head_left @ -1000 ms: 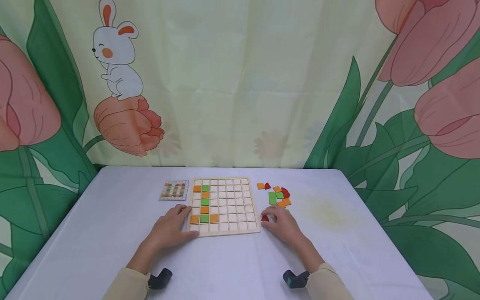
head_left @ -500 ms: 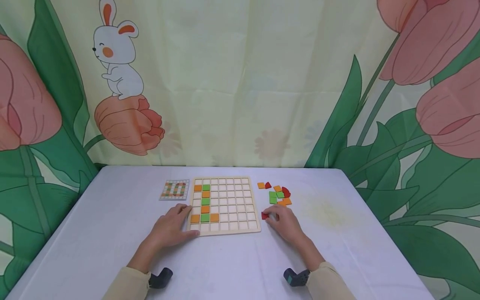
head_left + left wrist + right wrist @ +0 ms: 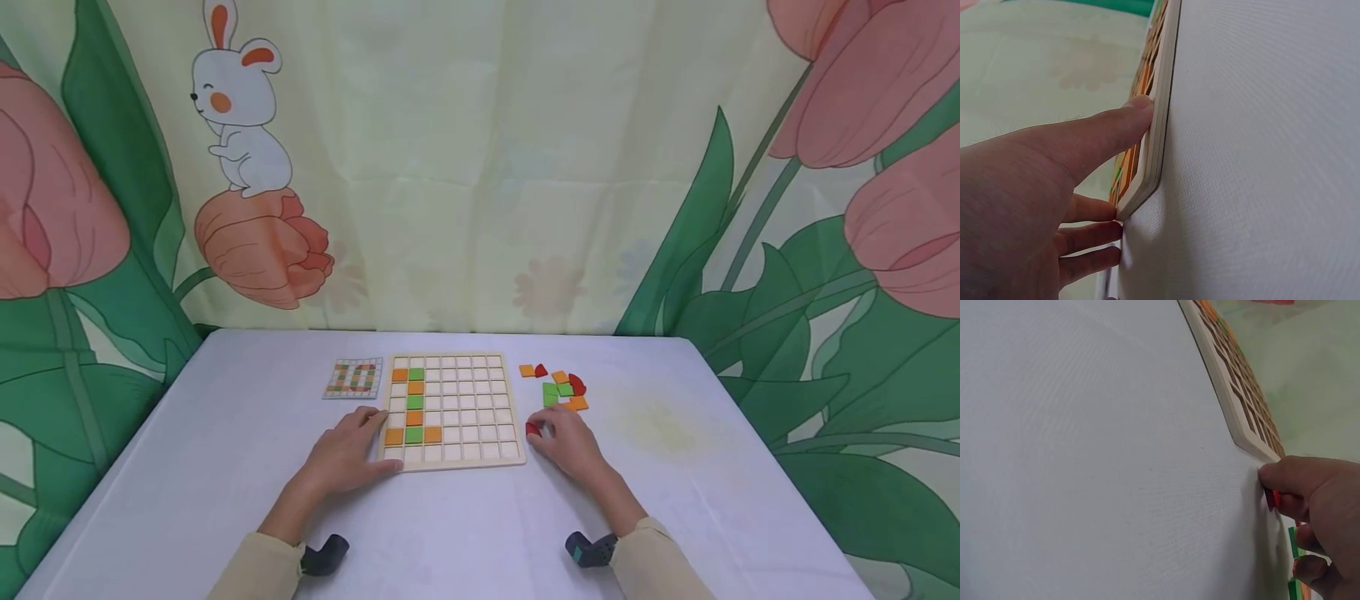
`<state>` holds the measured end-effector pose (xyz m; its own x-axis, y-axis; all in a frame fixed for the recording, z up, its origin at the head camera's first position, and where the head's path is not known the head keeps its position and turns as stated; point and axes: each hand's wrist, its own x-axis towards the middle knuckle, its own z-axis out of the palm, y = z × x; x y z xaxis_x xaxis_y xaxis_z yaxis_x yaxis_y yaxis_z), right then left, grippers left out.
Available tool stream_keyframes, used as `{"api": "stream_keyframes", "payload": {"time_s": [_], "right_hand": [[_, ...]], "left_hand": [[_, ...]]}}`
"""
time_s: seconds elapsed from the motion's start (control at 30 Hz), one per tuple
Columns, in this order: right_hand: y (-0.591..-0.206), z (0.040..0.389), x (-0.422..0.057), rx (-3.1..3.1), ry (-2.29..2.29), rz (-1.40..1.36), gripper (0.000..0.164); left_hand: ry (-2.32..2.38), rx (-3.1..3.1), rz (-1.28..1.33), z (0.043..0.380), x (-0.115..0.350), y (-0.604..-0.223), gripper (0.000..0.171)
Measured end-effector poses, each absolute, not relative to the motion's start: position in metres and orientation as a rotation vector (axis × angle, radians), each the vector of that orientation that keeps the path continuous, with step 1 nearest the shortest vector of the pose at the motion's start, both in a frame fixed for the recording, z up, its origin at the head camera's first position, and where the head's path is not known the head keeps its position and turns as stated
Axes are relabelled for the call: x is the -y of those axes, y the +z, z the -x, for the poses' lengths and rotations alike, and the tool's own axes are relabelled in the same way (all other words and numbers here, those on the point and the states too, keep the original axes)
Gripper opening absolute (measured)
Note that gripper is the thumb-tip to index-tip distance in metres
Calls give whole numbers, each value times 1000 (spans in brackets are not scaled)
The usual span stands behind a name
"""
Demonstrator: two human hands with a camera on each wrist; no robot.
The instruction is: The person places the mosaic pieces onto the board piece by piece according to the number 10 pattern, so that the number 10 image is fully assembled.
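Right hand (image 3: 566, 440) pinches small flat red tile (image 3: 1274, 499), likely wooden, beside pale wooden gridded board (image 3: 459, 425). Tile judged light, stiff; best gripped by opposite edges. Left hand (image 3: 345, 454) spread, touching board.

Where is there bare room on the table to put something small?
The table is bare in front of the board, between left hand and right hand; left of the card; right of the loose tiles. Crowded: right of the board, where loose tiles lie and the right hand pinches a red tile.
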<state>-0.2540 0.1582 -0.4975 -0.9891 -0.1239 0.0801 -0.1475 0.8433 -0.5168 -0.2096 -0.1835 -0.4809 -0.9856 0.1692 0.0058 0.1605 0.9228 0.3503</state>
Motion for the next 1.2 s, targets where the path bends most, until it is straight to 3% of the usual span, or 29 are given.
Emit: {"api": "stream_keyframes", "payload": {"time_s": [0.47, 1.2], "right_hand": [[-497, 270, -150, 2905, 884, -244, 25], [-492, 333, -106, 2884, 968, -422, 18]], "left_hand": [[554, -3046, -233, 210, 182, -481, 86], [538, -3091, -201, 209, 179, -489, 85]]}}
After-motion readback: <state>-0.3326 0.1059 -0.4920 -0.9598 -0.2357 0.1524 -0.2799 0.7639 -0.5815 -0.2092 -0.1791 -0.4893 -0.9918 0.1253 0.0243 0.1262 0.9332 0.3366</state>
